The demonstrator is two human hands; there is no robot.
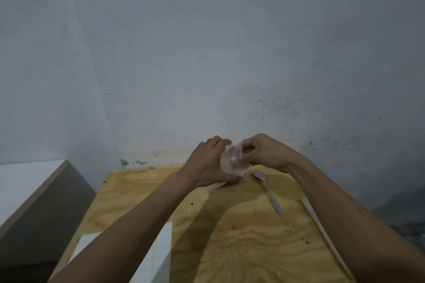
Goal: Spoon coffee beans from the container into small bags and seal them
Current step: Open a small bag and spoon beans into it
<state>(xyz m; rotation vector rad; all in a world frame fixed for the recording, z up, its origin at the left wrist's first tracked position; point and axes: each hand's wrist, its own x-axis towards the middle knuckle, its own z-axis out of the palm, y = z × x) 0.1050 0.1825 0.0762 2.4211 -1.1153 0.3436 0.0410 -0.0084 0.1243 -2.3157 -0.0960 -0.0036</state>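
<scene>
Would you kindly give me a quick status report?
Both hands, left and right, grip clear container. Spoon idle on table. Nothing obstructing.

at the far end of the wooden table (241, 236), near the wall (207, 53), both hands meet on a clear container (233, 162): the left hand (208, 165) on its left side, the right hand (264, 151) at its top right. a spoon (268, 189) lies on the table just right of the container, and a long strip (322, 232) lies farther right. sheets of paper (161, 253) lie at the near left.
</scene>
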